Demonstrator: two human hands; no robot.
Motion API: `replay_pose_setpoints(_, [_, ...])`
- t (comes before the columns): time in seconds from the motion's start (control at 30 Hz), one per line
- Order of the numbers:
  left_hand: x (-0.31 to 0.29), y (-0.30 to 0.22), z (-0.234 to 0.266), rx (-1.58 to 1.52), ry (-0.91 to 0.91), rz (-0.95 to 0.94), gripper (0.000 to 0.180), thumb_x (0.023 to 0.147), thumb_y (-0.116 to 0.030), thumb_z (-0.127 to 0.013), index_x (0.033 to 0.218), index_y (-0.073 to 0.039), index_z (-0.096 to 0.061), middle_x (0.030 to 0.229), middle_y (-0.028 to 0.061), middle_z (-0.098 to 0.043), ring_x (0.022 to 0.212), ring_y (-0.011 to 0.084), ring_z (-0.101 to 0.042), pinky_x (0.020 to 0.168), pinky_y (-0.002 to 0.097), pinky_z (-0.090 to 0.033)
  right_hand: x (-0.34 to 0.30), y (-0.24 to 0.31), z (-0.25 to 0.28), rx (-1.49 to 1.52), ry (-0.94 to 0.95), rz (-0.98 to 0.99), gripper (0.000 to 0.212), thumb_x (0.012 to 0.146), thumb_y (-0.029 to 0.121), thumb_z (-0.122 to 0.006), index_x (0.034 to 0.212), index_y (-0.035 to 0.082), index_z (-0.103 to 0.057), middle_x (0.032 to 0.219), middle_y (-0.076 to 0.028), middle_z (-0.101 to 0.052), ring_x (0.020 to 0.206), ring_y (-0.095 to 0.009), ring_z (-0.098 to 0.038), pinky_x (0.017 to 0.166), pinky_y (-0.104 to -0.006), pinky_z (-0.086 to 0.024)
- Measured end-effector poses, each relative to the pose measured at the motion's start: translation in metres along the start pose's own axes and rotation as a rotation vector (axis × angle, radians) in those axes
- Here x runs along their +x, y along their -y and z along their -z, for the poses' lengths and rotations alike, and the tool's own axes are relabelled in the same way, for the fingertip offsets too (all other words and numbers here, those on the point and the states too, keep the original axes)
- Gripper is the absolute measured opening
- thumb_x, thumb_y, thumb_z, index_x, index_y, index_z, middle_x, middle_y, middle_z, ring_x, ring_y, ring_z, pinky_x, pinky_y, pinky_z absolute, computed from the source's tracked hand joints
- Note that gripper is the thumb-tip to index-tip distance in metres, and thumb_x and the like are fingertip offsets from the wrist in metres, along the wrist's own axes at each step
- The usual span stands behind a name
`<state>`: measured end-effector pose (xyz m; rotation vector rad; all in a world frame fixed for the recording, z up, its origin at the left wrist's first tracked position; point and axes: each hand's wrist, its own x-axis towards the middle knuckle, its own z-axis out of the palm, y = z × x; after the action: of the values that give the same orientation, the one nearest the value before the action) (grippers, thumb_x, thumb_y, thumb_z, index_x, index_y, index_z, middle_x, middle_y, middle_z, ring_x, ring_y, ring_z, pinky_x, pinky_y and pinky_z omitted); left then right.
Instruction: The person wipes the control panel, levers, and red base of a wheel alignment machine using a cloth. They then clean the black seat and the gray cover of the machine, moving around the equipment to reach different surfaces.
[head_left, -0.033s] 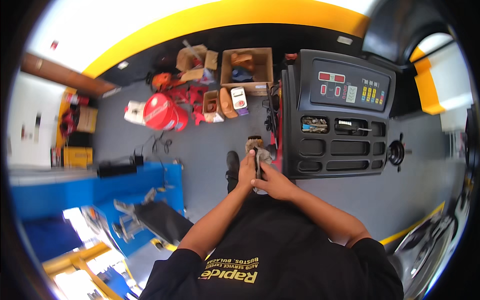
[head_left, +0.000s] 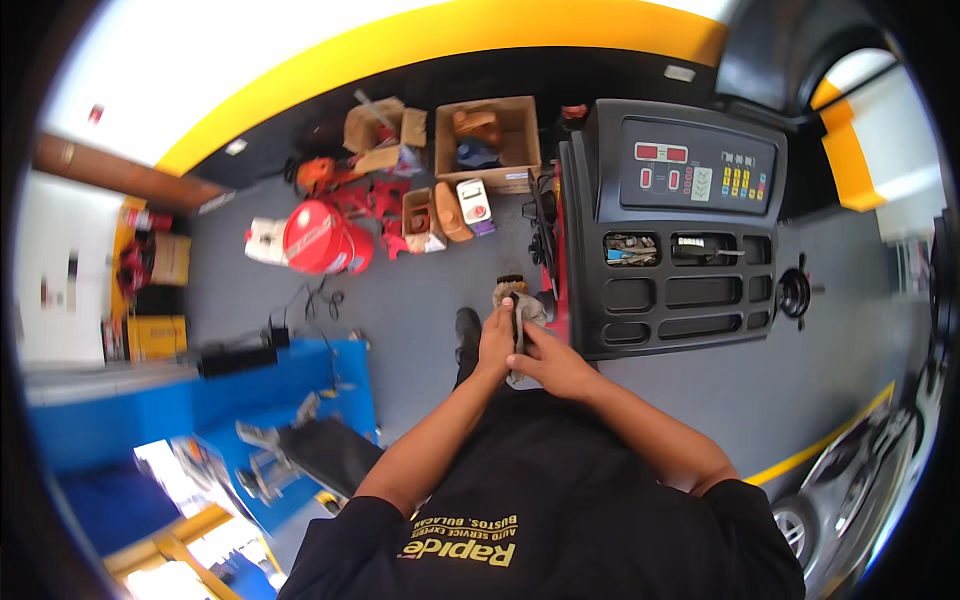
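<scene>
A crumpled grey rag (head_left: 532, 312) is held between my two hands in front of my body. My left hand (head_left: 496, 342) is closed along its left side, thumb lying on top. From the right, my right hand (head_left: 550, 362) grips the rag lower down, its thumb reaching toward the left palm. At the far end of the rag a dark-tipped, yellowish-brown piece (head_left: 510, 282) pokes out; whether it is a separate thing wrapped in the rag I cannot tell. A dark strip shows between the hands, mostly hidden by the fingers.
A black wheel balancer (head_left: 690, 292) with a button panel and tool-filled trays stands close on the right. Ahead on the floor are a red bucket (head_left: 318, 238), a cardboard box (head_left: 520, 178) and bottles. A blue lift (head_left: 345, 375) stands left; a car (head_left: 850, 490) is at lower right.
The view has tilted slightly, so the surroundings sit a little differently. Both hands stay on the rag, with only a small shift of the right thumb.
</scene>
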<state>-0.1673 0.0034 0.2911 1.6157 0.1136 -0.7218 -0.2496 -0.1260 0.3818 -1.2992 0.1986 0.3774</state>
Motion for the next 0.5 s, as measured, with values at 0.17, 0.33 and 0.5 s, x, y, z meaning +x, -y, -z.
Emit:
replay_pose_setpoints(0.17, [0.075,-0.065,0.059,0.069,0.037,0.118,0.057,0.106,-0.054,-0.047,0.118,-0.003,-0.068,0.104,0.0101,-0.07,0.089,0.0188,-0.066,0.084,0.0355,-0.053,0.005,0.059,-0.005,0.468,-0.355,-0.058,0.032,0.106,0.017,-0.055,0.135,0.005,-0.061,0.112,-0.01,-0.074,0.094,-0.011,-0.066,0.088,-0.0295,-0.054])
replay_pose_setpoints(0.33, [0.168,-0.104,0.049,-0.371,0.201,0.209,0.064,0.103,-0.058,-0.054,0.136,-0.003,-0.058,0.124,0.0101,-0.068,0.109,0.0225,-0.068,0.099,0.0372,-0.054,-0.006,0.058,-0.009,0.385,-0.622,-0.103,0.032,0.107,0.018,-0.055,0.136,0.006,-0.06,0.115,-0.009,-0.073,0.094,-0.013,-0.066,0.087,-0.0295,-0.053])
replay_pose_setpoints(0.5, [0.207,-0.104,-0.043,-0.268,0.11,0.222,0.067,0.107,-0.058,-0.043,0.14,-0.001,-0.058,0.138,0.0117,-0.061,0.124,0.0227,-0.056,0.112,0.0371,-0.038,0.009,0.049,-0.011,0.35,-0.639,-0.17,0.033,0.106,0.017,-0.055,0.136,0.005,-0.059,0.116,-0.008,-0.072,0.096,-0.014,-0.065,0.088,-0.0309,-0.051])
